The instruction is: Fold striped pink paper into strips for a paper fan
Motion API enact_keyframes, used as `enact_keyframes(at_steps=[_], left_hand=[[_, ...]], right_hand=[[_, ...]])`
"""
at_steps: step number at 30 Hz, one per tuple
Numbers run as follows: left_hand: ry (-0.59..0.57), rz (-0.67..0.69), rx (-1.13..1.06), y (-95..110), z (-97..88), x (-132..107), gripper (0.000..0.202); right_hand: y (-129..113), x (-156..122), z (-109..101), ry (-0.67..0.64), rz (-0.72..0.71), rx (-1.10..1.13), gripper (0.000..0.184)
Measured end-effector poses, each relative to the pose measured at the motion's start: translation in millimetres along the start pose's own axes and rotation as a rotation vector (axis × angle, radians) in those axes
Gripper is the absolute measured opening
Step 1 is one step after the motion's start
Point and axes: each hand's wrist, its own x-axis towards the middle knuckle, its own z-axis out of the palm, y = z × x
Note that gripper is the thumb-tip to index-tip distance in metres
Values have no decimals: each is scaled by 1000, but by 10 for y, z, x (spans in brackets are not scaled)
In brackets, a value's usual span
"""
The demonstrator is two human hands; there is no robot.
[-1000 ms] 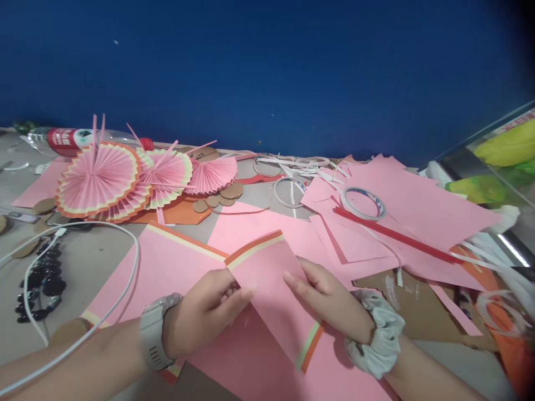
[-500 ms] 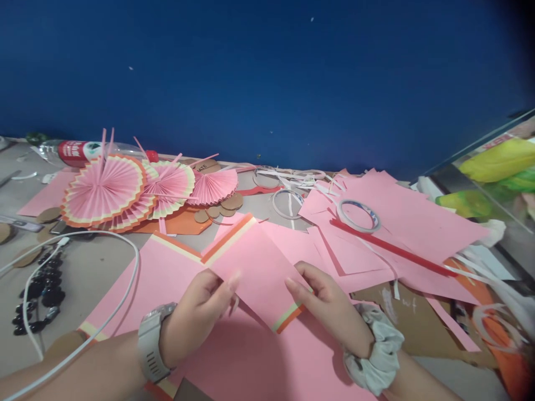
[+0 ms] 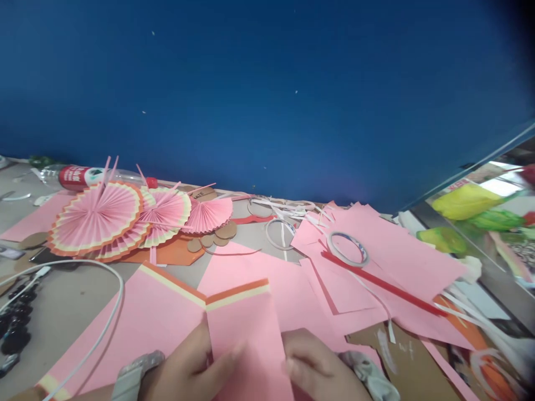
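Observation:
Between my two hands is a pink paper sheet (image 3: 246,328) with an orange and cream band along its top edge. My left hand (image 3: 196,362) is closed on its left side, thumb lying over the front. On the opposite edge, my right hand (image 3: 315,365) pinches the paper with thumb and fingers. The sheet's lower end runs out of the picture. Another pink sheet with the same edging (image 3: 154,317) lies under and left of my left hand. More plain pink paper (image 3: 288,278) lies behind the held sheet.
Pleated pink paper fans (image 3: 100,214) and a plastic bottle (image 3: 75,177) lie at the back left. A white cable (image 3: 119,295) loops at left. Tape rolls (image 3: 348,249), a red strip (image 3: 384,284) and stacked pink paper (image 3: 401,245) are at right. A blue wall (image 3: 251,100) stands behind.
The view has tilted up, so my hands and the table sit lower in the picture. The held sheet has turned from slanted to nearly upright, still in both hands.

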Motion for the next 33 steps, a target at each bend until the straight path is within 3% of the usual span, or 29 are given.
enact_keyframes(at_steps=[3,6,11,14,19,23,26,29,33], left_hand=[[-14,-93,-79,-74,-7,-60,27],[-47,-82,-112,-30,-25,-47,29],[-338,55,-386,273,7,111,47],[-409,39,-484,405,68,155,59],[-440,56,-458,441,133,112,41],[-475,-6,-420,412,158,104,28],[-458,-62,-436,426,213,111,23],[-345,-130,-487,479,287,108,20],[-197,-201,-394,566,368,102,17]], right_hand=[[6,47,68,-116,1,61,41],[-38,100,165,-110,10,133,34],[-125,145,243,-53,32,272,39],[-121,129,254,-2,26,257,45],[-27,54,275,37,3,115,45],[21,0,285,-24,-10,-1,45],[-11,-29,306,-28,-102,3,41],[-34,-53,304,104,-146,112,27],[36,-45,245,237,-136,358,32]])
